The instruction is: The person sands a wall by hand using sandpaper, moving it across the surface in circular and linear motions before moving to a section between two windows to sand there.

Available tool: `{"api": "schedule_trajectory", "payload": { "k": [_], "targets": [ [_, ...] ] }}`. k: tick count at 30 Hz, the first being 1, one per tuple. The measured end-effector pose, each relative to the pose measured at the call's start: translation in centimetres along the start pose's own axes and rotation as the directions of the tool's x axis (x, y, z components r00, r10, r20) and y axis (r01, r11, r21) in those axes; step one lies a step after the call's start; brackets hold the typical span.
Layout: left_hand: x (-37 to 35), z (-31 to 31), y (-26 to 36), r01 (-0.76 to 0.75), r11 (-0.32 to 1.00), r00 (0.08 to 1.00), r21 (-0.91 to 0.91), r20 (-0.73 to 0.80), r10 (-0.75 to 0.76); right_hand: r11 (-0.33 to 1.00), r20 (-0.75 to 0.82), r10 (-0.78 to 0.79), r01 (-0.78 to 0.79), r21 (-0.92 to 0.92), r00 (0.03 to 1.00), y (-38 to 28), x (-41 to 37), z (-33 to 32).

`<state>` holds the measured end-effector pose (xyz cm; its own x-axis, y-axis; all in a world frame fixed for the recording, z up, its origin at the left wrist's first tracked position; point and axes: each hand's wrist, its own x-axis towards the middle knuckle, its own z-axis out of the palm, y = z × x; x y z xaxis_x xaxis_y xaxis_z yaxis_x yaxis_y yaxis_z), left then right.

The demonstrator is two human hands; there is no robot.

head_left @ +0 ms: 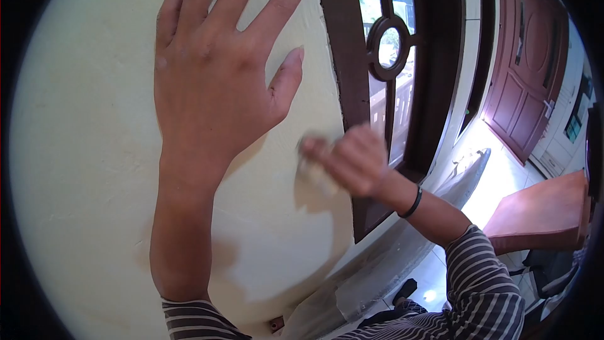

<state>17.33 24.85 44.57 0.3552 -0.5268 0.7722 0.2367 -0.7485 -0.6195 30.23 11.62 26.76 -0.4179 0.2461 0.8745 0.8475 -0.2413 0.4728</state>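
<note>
My left hand lies flat against the pale yellow wall, fingers spread and holding nothing. Lower and to the right, my right hand is closed at the wall beside the dark brown window frame. Motion smears its fingers. Under them shows a pale, blurred item whose kind I cannot make out; it looks close to or against the wall. A black band circles my right wrist.
Translucent plastic sheeting runs along the wall's foot. A brown wooden door stands at the far right, with a reddish-brown panel of furniture nearer me. Pale floor tiles show below.
</note>
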Motion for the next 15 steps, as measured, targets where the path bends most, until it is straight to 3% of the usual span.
{"api": "schedule_trajectory", "payload": {
  "k": [3, 4, 7, 8, 11, 12, 15],
  "targets": [
    [-0.1, 0.6, -0.2, -0.021, 1.000, 0.999, 0.022, -0.037, 0.022, 0.989, -0.025, 0.131, -0.129, 0.075, 0.991, -1.7, -0.5, 1.1],
    [0.0, 0.7, -0.4, -0.030, 0.999, 0.998, 0.030, -0.050, 0.031, 0.998, 0.012, -0.024, 0.023, 0.058, 1.000, -2.5, -0.6, 0.9],
    [0.1, 1.1, -0.8, -0.053, 0.997, 0.995, 0.059, -0.083, 0.058, 0.972, 0.015, -0.196, 0.192, 0.135, 0.981, -1.4, 0.1, 0.6],
    [0.1, 1.2, -0.8, -0.058, 0.996, 0.994, 0.066, -0.089, 0.063, 0.993, 0.037, -0.104, 0.102, 0.057, 0.994, 0.0, 0.6, 0.0],
    [0.0, 1.7, -1.3, -0.078, 0.992, 0.988, 0.098, -0.126, 0.090, 0.989, -0.020, 0.137, -0.136, 0.057, 0.990, -0.3, 0.8, 0.4],
    [0.1, 2.1, -1.8, -0.095, 0.988, 0.983, 0.124, -0.145, 0.113, 0.993, 0.051, 0.020, -0.026, 0.111, 0.998, -1.7, -0.2, 0.8],
    [-0.1, 3.7, -3.0, -0.146, 0.965, 0.954, 0.218, -0.227, 0.196, 0.944, 0.032, -0.242, 0.228, 0.238, 0.970, -3.1, -0.4, 1.2]
  ]
}}
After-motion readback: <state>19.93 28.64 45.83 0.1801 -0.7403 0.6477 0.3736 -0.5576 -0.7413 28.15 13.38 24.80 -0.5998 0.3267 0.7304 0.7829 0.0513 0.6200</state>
